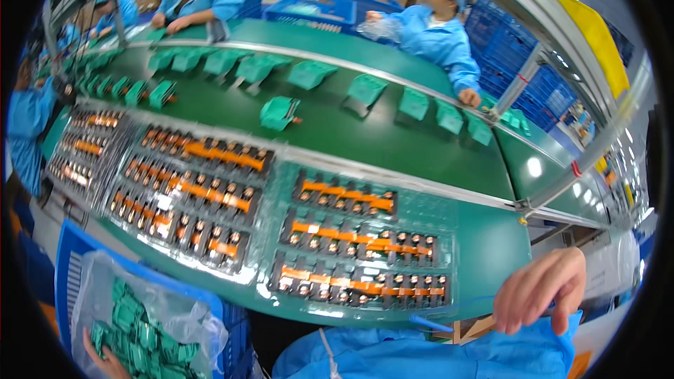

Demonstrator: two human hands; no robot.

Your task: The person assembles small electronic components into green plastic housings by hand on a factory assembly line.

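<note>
My left hand [104,359] reaches into a bag-lined blue crate [67,267] at the lower left. Its visible fingers are apart at the edge of a heap of green plastic parts [144,330]; the rest of the hand is cut off by the picture's edge. My right hand [544,288] hangs in the air beyond the bench's right end, fingers loosely bent and apart, with nothing seen in it. On the bench in front of me, clear plastic trays [263,277] hold rows of black parts with orange strips and copper-coloured pieces [361,284].
A green conveyor belt [421,151] runs behind the trays, carrying one green part [279,112] mid-belt. Several green parts [312,74] line its far rail. Co-workers in blue [435,42] sit opposite. A metal post [562,168] rises at the right.
</note>
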